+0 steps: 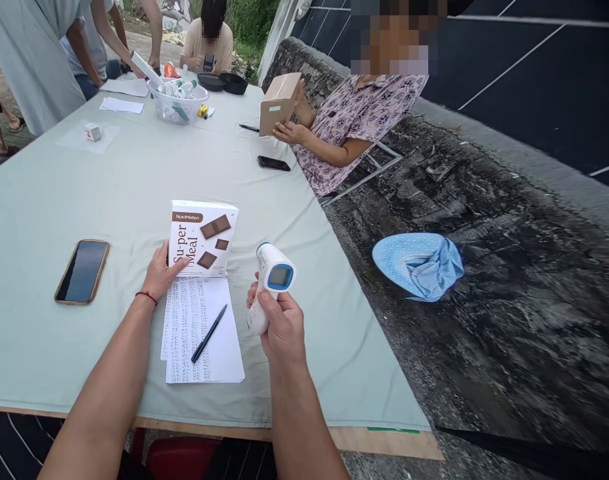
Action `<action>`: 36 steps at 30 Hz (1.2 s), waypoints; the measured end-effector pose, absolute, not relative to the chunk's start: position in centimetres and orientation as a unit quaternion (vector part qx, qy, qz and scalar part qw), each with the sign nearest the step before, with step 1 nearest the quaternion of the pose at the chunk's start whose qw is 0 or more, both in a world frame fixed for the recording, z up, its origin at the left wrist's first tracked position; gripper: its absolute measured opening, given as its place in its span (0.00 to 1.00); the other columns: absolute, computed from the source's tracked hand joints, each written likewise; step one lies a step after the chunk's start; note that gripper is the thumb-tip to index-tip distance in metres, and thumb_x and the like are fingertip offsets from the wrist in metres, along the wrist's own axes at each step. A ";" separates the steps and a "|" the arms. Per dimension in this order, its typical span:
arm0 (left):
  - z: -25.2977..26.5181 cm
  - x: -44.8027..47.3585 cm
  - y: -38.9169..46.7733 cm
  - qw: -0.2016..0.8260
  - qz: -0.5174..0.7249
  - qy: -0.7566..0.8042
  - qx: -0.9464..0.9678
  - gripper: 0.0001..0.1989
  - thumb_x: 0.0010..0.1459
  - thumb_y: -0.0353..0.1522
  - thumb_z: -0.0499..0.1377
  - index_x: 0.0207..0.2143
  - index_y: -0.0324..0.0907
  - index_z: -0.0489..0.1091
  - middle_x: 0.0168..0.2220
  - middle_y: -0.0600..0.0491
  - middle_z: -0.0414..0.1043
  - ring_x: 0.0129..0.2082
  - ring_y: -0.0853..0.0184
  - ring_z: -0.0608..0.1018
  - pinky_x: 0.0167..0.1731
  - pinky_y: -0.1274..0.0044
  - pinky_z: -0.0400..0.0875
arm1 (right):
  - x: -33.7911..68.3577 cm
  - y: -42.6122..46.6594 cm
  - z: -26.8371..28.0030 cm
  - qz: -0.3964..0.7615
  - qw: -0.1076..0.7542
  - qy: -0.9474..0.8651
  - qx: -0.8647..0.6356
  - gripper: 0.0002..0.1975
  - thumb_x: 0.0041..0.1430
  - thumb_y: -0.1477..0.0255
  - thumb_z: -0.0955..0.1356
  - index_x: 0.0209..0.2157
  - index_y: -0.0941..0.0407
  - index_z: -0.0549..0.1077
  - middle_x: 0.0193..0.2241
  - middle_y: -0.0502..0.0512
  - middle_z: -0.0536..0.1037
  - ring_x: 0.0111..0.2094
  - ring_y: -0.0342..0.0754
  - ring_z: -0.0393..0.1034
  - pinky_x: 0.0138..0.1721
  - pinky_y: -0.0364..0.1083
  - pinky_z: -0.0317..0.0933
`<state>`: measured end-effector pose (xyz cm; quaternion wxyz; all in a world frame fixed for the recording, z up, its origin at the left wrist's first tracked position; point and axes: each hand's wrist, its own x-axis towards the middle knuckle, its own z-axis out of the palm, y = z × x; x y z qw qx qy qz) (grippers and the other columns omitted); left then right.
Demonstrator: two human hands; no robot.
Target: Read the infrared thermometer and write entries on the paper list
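Observation:
My left hand [160,270] grips the lower left side of a white and brown meal box [209,233] printed "NutriMotion", its thumb across the front. The box stands at the top edge of some written sheets of paper [229,347]. A black pen [209,333] lies slantwise on those sheets. In my right hand [284,320] is a white and blue infrared thermometer [274,280], held by its handle, with its small screen facing me. The thermometer is right of the papers, apart from the box. Fingers of both hands are partly hidden behind what they hold.
A phone [82,272] lies left of the papers, another phone [274,163] near the right edge. A clear basket [177,110] of items and a small box [93,132] are farther off. A person at right holds a cardboard box [279,103]. A blue hat [417,267] is on the ground.

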<state>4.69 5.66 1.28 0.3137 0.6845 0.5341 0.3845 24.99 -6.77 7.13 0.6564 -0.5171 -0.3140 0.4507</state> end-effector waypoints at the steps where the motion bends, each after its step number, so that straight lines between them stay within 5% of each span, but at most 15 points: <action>1: 1.2 4.7 5.7 0.313 0.385 0.535 0.684 0.23 0.56 0.48 0.57 0.48 0.46 0.66 0.41 0.50 0.72 0.44 0.58 0.72 0.43 0.67 0.68 | 25.0 -6.8 7.1 0.451 0.657 -0.313 -0.516 0.16 0.45 0.59 0.73 0.29 0.56 0.72 0.25 0.49 0.69 0.27 0.43 0.60 0.31 0.45 0.56; 36: 1.2 4.7 5.6 0.334 0.391 0.528 0.675 0.25 0.55 0.48 0.59 0.51 0.46 0.65 0.43 0.51 0.71 0.46 0.58 0.71 0.45 0.67 0.67 | 24.6 -7.1 6.9 0.457 0.652 -0.311 -0.520 0.17 0.44 0.59 0.73 0.29 0.57 0.72 0.25 0.49 0.70 0.27 0.42 0.61 0.30 0.45 0.57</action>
